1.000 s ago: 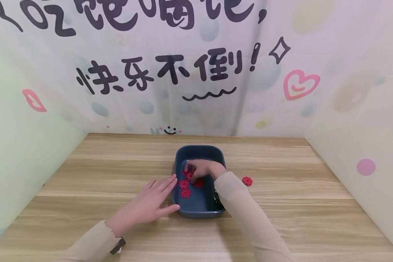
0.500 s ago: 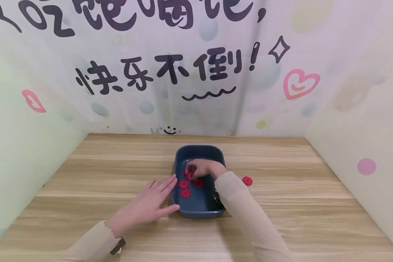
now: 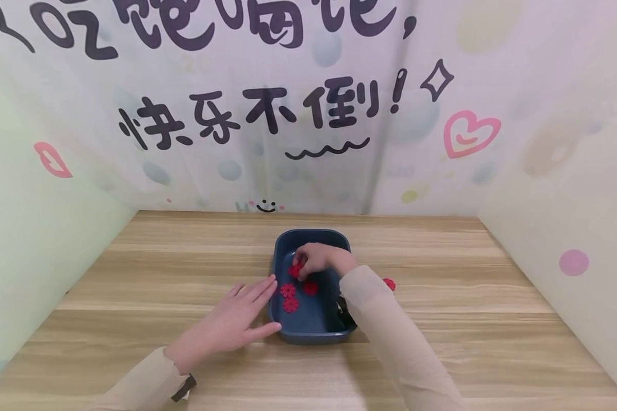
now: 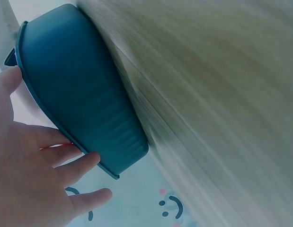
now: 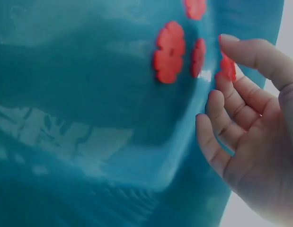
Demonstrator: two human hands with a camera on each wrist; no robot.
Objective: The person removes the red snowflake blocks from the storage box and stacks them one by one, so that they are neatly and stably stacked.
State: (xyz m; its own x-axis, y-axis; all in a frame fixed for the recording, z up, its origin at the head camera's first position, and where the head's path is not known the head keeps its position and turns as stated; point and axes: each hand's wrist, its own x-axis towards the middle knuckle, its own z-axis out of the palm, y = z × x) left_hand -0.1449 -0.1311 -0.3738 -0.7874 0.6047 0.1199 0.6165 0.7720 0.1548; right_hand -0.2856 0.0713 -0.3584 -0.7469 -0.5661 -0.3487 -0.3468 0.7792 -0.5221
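Note:
A dark blue rectangular bin (image 3: 313, 337) stands on the table. My right hand (image 3: 323, 260) reaches into it and pinches a red flower-shaped disc (image 5: 227, 67) between thumb and fingertips, near the bin's left wall. Three more red discs lie on the bin's floor: one (image 3: 311, 288) near the middle and two, an upper one (image 3: 288, 291) and a lower one (image 3: 290, 305), along the left side. With its fingers straight and spread, my left hand (image 3: 231, 319) touches the bin's left rim. The left wrist view shows these fingers (image 4: 80, 170) against the outer edge.
On the table to the bin's right lies another red disc (image 3: 389, 284), partly covered by the right sleeve (image 3: 391, 331). A dark item (image 3: 343, 313) shows beneath the right wrist. A printed curtain (image 3: 308, 171) hangs behind the wood-grain table (image 3: 195, 251).
My right hand has lifted slightly and now brings up a red disc in its fingertips. The left hand stays at the rim, and the other discs in the bin lie as before.

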